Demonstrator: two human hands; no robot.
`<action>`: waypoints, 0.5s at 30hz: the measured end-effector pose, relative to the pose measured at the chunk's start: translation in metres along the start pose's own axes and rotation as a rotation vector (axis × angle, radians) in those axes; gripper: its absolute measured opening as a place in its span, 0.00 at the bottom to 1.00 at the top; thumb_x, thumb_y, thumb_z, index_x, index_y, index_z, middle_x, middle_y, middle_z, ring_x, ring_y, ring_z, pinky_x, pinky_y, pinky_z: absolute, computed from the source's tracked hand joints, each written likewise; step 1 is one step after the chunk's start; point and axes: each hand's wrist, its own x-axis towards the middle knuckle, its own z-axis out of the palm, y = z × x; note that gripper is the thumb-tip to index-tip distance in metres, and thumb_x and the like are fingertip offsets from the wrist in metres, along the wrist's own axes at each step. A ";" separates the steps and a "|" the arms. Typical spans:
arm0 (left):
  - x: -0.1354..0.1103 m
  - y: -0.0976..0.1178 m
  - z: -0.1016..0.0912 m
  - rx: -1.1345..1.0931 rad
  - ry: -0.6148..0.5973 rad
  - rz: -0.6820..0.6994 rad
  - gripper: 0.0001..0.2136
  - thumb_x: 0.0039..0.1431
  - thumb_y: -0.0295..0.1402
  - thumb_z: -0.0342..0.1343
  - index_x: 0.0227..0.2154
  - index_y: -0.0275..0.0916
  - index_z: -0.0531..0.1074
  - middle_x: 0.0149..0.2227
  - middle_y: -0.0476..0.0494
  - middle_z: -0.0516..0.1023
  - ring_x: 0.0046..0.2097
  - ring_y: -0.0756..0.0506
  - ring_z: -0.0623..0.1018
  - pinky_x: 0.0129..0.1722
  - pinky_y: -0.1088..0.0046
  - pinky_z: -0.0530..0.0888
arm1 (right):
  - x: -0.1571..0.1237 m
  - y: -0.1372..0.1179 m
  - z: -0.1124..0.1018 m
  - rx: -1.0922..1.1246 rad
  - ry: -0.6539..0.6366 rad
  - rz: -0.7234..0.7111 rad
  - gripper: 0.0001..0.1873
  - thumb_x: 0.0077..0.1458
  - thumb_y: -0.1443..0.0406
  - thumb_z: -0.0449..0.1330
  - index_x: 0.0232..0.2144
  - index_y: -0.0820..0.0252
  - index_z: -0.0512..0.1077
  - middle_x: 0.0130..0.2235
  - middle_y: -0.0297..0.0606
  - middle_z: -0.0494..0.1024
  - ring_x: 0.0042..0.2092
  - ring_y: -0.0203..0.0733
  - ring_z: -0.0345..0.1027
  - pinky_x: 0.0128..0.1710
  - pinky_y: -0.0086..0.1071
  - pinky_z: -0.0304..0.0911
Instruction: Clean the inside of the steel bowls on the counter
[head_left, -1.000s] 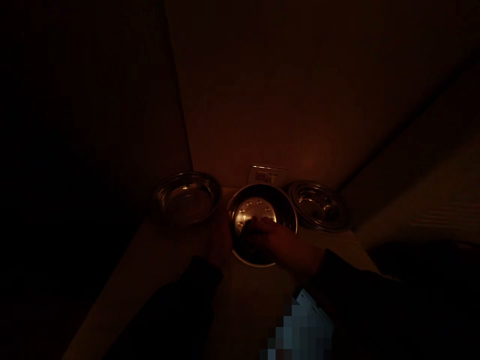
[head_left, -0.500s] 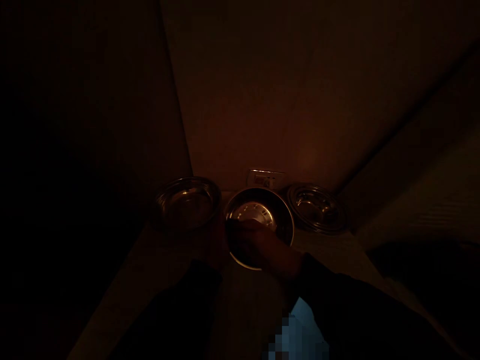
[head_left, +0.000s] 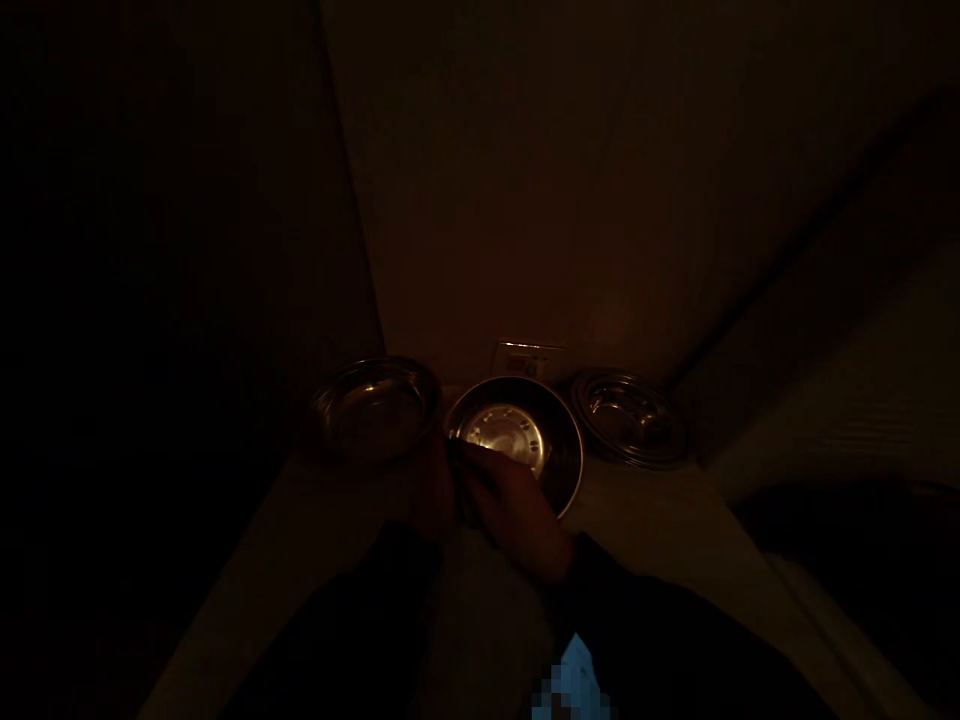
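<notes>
The scene is very dark. A steel bowl (head_left: 525, 440) sits in the middle of a narrow counter (head_left: 660, 520), its shiny bottom catching light. My right hand (head_left: 510, 505) lies over the bowl's near left rim, fingers curled onto it. My left hand (head_left: 433, 490) rests against the bowl's left side, but its fingers are too dim to read. Both arms wear dark sleeves.
A second steel bowl (head_left: 371, 408) stands to the left and a flatter steel dish (head_left: 628, 415) to the right, both close to the middle bowl. A wall socket plate (head_left: 525, 357) sits behind them. Walls close in at the back and left.
My right hand has slid from the bowl's inside and right part to its near left rim, uncovering more of the shiny bottom. The bowl has shifted slightly.
</notes>
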 end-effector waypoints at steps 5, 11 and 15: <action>-0.008 0.011 0.000 0.016 -0.015 -0.010 0.16 0.62 0.42 0.44 0.38 0.39 0.73 0.43 0.40 0.80 0.52 0.40 0.75 0.59 0.58 0.66 | -0.035 0.002 -0.049 -0.130 -0.303 -0.064 0.17 0.61 0.70 0.54 0.51 0.58 0.72 0.52 0.42 0.76 0.53 0.45 0.69 0.53 0.38 0.65; -0.015 0.020 0.006 -0.012 -0.080 -0.075 0.22 0.64 0.47 0.40 0.39 0.37 0.74 0.44 0.40 0.80 0.51 0.40 0.75 0.57 0.58 0.67 | -0.049 0.022 -0.079 -0.450 -0.356 -0.038 0.19 0.53 0.76 0.58 0.47 0.64 0.74 0.49 0.51 0.77 0.51 0.56 0.69 0.50 0.51 0.65; -0.017 0.012 0.007 0.021 0.038 -0.073 0.19 0.64 0.41 0.40 0.44 0.36 0.72 0.51 0.38 0.77 0.59 0.39 0.70 0.62 0.58 0.61 | -0.042 0.006 -0.032 -0.337 -0.231 -0.005 0.18 0.61 0.72 0.53 0.53 0.66 0.70 0.53 0.48 0.75 0.53 0.49 0.68 0.53 0.42 0.66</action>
